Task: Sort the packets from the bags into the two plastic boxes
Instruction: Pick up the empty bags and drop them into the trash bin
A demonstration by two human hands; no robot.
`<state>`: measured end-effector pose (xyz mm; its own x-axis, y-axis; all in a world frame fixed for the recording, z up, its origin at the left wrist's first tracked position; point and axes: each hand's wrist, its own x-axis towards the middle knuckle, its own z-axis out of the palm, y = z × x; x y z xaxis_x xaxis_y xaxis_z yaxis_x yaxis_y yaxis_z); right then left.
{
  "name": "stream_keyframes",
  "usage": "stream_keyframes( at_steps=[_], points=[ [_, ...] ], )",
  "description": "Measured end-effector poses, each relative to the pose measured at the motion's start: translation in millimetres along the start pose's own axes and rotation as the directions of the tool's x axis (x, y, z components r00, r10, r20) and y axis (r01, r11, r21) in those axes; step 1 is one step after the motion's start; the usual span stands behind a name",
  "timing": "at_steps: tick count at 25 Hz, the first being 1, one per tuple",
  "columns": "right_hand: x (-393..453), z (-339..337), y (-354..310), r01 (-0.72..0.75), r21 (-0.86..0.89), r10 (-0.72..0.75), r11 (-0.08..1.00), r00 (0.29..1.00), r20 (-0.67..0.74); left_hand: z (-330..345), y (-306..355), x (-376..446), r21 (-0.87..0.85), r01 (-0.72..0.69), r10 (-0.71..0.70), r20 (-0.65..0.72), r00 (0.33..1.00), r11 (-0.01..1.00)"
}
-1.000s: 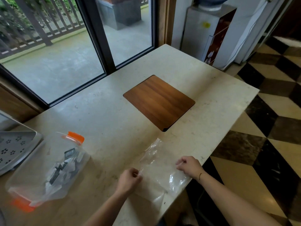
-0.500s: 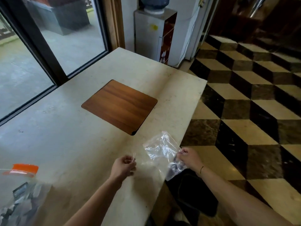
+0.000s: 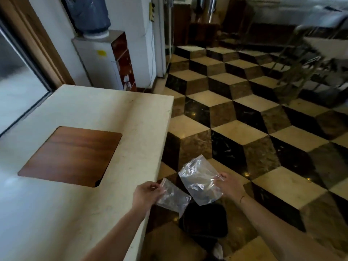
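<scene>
as each grip pinches shut, left hand (image 3: 146, 194) small bag (image 3: 172, 198), right hand (image 3: 230, 185) larger bag (image 3: 199, 180)

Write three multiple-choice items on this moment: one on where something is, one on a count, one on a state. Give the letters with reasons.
1. Where are the two clear bags?
A. flat on the wooden inset
B. held in the air past the counter's edge, over the floor
C. on top of the water dispenser

2. How many clear bags are held?
A. one
B. two
C. four

3. What do the bags look like inside?
A. empty
B. packed with packets
C. full of water

Answers:
1 B: the left hand and right hand hold them beyond the counter, above the checkered floor.
2 B: a smaller bag and a larger bag.
3 A: the floor shows through both.
</scene>
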<state>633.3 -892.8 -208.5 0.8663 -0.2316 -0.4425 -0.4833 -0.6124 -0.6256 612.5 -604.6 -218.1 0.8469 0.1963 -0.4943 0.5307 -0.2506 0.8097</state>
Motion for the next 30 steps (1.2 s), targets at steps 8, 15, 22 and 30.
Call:
stream_keyframes(
  at_steps=[8,15,22,30],
  points=[
    [27.4,-105.0,95.3,-0.073,0.052,0.076,0.996,0.996,-0.052,142.5,47.8,8.0,0.195,-0.027,0.006,0.109,0.994,0.980],
    [53.2,-128.7,149.4,-0.055,-0.084,0.058,0.995,0.998,0.039,208.8,47.8,8.7,0.263,0.115,-0.130,0.040,0.991,0.958],
    [76.1,-120.0,175.2,-0.175,-0.117,0.183,0.978,0.981,0.057,228.1,20.6,40.8,0.336,0.207,-0.219,-0.002,0.976,0.919],
    [129.7,-19.2,247.0,-0.308,-0.201,0.341,0.930,0.927,0.155,261.2,-77.3,103.4,0.403,0.341,-0.370,-0.006,0.929,0.849]
  ],
)
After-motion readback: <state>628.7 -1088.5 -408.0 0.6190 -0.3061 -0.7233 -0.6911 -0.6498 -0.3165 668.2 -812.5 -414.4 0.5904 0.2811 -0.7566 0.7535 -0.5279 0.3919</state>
